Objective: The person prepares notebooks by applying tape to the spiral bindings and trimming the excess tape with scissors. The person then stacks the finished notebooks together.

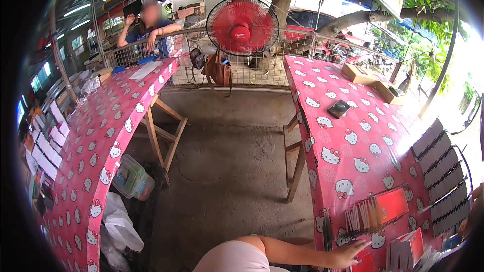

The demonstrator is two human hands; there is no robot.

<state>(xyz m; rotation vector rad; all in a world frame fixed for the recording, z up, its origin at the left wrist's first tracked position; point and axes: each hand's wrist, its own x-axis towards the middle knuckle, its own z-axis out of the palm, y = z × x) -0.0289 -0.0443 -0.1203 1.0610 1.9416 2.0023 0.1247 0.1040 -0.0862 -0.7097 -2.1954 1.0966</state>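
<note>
My left hand reaches across to the right-hand table, its fingers stretched out over a red-covered booklet at the near edge. Whether it presses on the booklet or only hovers, I cannot tell. Just beyond it lies a fanned row of red spiral-bound notebooks. Another stack of red booklets stands to the right of the hand, with pale page edges showing. My right hand does not show.
The pink cartoon-patterned table carries a dark small box, cardboard boxes and rows of black-bound pads. A matching table stands left, near plastic tubs. A red fan and a person are at the railing.
</note>
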